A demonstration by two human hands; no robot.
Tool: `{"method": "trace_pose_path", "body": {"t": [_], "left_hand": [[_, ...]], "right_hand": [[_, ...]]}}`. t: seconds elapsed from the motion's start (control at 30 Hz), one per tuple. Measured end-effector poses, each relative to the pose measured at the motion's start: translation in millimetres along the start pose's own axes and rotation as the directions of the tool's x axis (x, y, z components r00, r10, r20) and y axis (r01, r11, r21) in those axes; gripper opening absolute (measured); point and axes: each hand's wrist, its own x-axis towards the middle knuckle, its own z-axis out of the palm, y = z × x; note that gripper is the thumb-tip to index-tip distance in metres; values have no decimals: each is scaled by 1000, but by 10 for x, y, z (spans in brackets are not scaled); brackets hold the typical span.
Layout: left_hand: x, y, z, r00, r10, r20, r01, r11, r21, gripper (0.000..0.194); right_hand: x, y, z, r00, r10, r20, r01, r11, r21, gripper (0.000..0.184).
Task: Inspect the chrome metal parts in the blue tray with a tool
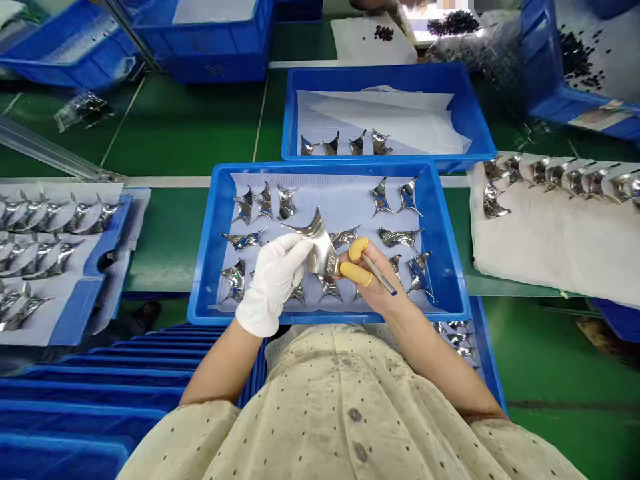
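My left hand, in a white glove, is closed on the left edge of a shiny curved metal piece with pointed corners and lettering engraved near its lower end. Yellow finger covers sit on the fingertips of my right hand, which grips a slim pen with a dark blue end pointing down to the right. Those fingertips are at the metal piece's lower right corner; whether they also pinch it I cannot tell. Below both hands is a blue tray, lined with white paper, where several similar metal pieces lie in rows.
Behind stands another blue tray with several metal pieces along its near side. More pieces lie on white paper at left and on a white sheet at right. Stacked blue trays are at lower left.
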Motion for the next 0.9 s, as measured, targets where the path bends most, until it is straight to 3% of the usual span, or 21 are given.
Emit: {"method": "trace_pose_path", "body": {"t": [0.17, 0.37, 0.47, 0.57, 0.63, 0.73, 0.8, 0.83, 0.9], "left_hand": [[76, -26, 35, 995, -87, 57, 98, 972, -216, 44], [125, -70, 134, 974, -196, 115, 227, 823, -520, 26], [118, -111, 152, 993, -109, 51, 120, 873, -472, 24], [89, -155, 124, 989, 133, -68, -143, 973, -181, 25], [67, -183, 84, 932, 349, -94, -338, 934, 118, 23], [50, -219, 24, 750, 661, 40, -601, 654, 460, 18], [50, -234, -4, 646, 749, 147, -681, 479, 553, 18], [51, -237, -14, 627, 759, 177, -690, 436, 578, 19], [55, -235, -26, 644, 741, 190, -679, 438, 590, 21]], "right_hand": [[-82, -9, 28, 998, 56, 8, -56, 998, 4, 42], [-113, -82, 163, 998, 47, -32, -43, 995, 93, 43], [-75, -60, 167, 987, 85, -138, -58, 981, 184, 47], [5, 26, 81, 955, 210, -208, -134, 935, 329, 46], [73, 106, 0, 932, 313, -179, -210, 874, 437, 46], [170, 232, -97, 897, 431, -97, -318, 784, 533, 40], [217, 302, -127, 876, 476, -72, -358, 744, 563, 36], [232, 328, -131, 870, 488, -69, -365, 731, 577, 36], [239, 356, -125, 874, 482, -64, -355, 724, 592, 38]]}}
